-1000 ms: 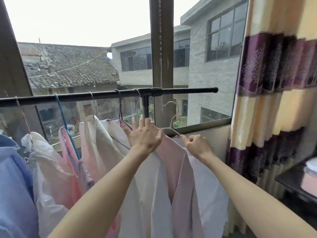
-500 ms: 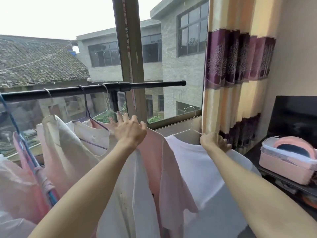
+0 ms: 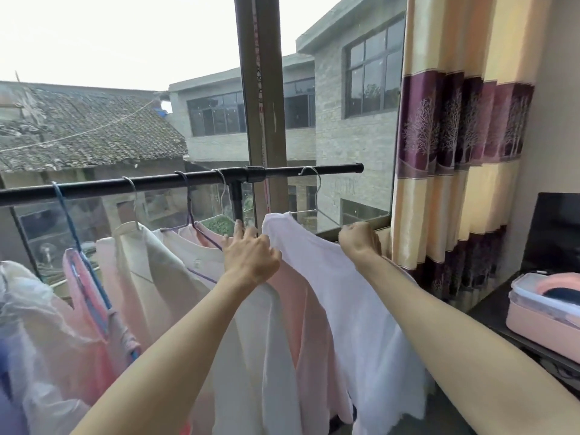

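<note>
Both hands are raised from the lower edge of the frame. Our right hand (image 3: 359, 243) is balled tight, its grip closed on the right shoulder of the white T-shirt (image 3: 345, 309) and, we judge, on the hanger end under the cloth. Our left hand (image 3: 251, 255) lies with its fingers mostly straight on the shoulder of the pink shirt (image 3: 301, 302), touching the white one's left edge; its grip holds nothing.

Half a second ago the wire hanger (image 3: 319, 191) hung free below the bar. Now its hook sits over the black rail (image 3: 125, 186), just right of the T-joint (image 3: 235, 180), at mid-frame. We take the hanging as done; what seems left is to let go and even the spacing.

We see thin, soft cloth in the T-shirt, falling in loose folds to a wavy hem. The hanger is slim bright wire and the rail a smooth matt tube. At the right hangs a glossy curtain (image 3: 455, 152) in cream and purple bands. Beyond the glass lie a rough tiled roof (image 3: 94, 136) and grey brick walls (image 3: 329, 136).
</note>
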`<state>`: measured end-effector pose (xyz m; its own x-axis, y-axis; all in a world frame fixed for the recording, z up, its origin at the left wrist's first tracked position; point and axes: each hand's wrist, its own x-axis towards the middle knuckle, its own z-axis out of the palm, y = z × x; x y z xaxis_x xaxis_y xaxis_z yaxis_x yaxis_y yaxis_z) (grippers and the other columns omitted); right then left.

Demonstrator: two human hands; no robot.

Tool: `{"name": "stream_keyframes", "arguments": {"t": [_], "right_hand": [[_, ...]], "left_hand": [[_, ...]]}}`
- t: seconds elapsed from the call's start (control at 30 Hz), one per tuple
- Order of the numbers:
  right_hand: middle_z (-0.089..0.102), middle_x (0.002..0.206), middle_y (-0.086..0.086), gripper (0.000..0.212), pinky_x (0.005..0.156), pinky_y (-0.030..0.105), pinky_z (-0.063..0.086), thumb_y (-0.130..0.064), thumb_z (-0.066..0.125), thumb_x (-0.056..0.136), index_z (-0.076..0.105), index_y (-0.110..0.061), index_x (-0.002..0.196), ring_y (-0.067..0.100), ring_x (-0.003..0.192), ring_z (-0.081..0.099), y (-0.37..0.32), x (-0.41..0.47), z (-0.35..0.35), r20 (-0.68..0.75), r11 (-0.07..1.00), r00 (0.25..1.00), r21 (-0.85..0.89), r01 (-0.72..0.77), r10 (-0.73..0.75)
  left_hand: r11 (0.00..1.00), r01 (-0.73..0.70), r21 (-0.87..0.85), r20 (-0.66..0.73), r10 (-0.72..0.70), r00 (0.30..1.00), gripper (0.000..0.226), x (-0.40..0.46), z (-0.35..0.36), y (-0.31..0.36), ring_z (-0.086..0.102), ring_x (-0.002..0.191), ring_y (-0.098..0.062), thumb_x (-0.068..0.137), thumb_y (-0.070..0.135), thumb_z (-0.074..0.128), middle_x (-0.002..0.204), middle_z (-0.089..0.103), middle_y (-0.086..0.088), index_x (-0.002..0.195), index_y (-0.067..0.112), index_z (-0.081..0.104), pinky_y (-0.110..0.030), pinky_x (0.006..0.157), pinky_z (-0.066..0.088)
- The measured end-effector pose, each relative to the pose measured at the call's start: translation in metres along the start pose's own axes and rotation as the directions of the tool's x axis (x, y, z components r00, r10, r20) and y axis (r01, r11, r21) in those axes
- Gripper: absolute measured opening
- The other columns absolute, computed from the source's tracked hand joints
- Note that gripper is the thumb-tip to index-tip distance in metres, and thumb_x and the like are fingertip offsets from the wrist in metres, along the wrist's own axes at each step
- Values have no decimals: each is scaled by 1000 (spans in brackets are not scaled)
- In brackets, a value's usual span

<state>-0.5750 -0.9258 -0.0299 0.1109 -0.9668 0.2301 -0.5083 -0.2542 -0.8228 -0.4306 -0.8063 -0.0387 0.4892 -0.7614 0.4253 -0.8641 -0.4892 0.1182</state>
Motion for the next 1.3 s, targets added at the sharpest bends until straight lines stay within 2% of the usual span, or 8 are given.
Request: {"name": "stream_keyframes", "arguments": {"t": [0.07, 0.23, 0.33, 0.57, 0.73, 0.87, 1.07, 1.3], "right_hand": [[64, 99, 14, 19, 72, 29, 38, -20, 46, 91, 60, -9, 85, 35, 95, 57, -13, 1, 6, 22, 995, 995, -2, 99, -99], [65, 106, 15, 19, 72, 28, 35, -15, 47, 90, 64, -8, 91, 34, 101, 57, -42, 2, 18, 8, 974, 975, -49, 222, -222], [66, 104, 17, 16, 70, 28, 35, -15, 47, 90, 57, -12, 78, 35, 98, 59, -53, 6, 30, 31, 965, 969, -81, 248, -246], [63, 113, 18, 25, 78, 31, 40, -15, 48, 90, 65, -5, 105, 37, 105, 57, -56, 6, 53, 86, 968, 974, -120, 220, -211], [64, 110, 16, 26, 74, 31, 37, -19, 46, 93, 65, -4, 101, 36, 102, 57, -55, 7, 60, 119, 958, 960, -108, 266, -253], [64, 106, 18, 24, 71, 30, 34, -19, 43, 94, 61, -9, 83, 36, 99, 57, -50, 3, 62, 138, 935, 939, -120, 333, -316], [64, 109, 16, 24, 74, 30, 37, -13, 43, 92, 66, -5, 98, 34, 103, 56, -51, 3, 58, 196, 909, 910, -132, 395, -367], [61, 107, 14, 27, 72, 30, 36, -5, 42, 91, 66, -9, 103, 31, 101, 53, -43, -1, 64, 91, 821, 849, -218, 528, -521]], "left_hand": [[1000, -14, 9, 40, 14, 999, 39, -1, -4, -4, 7, 143, -30, 92, 39, 36, 145, 35, -8, 112, 16, 60, -53, 111, 15], [997, -75, 21, 111, 73, 991, 43, -5, -10, -13, 5, 144, -27, 93, 45, 35, 148, 30, -4, 122, 22, 56, -55, 112, 12], [995, -99, 6, 113, 98, 989, 43, -8, -13, -18, 3, 144, -26, 93, 47, 35, 151, 27, -3, 124, 25, 55, -55, 113, 6], [990, -139, -4, 93, 139, 986, 43, -12, -12, -23, -1, 144, -24, 94, 50, 34, 153, 21, 0, 126, 28, 51, -53, 115, 2], [992, -129, 13, 65, 128, 990, 43, -10, -6, -24, 0, 144, -24, 93, 51, 33, 153, 21, 1, 127, 30, 50, -52, 115, 2], [992, -124, 22, 47, 122, 991, 43, -10, -2, -25, 1, 144, -25, 93, 52, 33, 153, 22, 1, 127, 32, 49, -52, 115, 2], [990, -131, 48, 110, 125, 986, 46, -9, -7, -26, -4, 144, -27, 94, 51, 32, 155, 16, 0, 135, 32, 41, -54, 115, -1], [984, -166, 68, 155, 154, 976, 47, -9, -13, -32, -5, 144, -27, 93, 51, 34, 155, 17, 0, 137, 34, 39, -53, 115, 0]]}}
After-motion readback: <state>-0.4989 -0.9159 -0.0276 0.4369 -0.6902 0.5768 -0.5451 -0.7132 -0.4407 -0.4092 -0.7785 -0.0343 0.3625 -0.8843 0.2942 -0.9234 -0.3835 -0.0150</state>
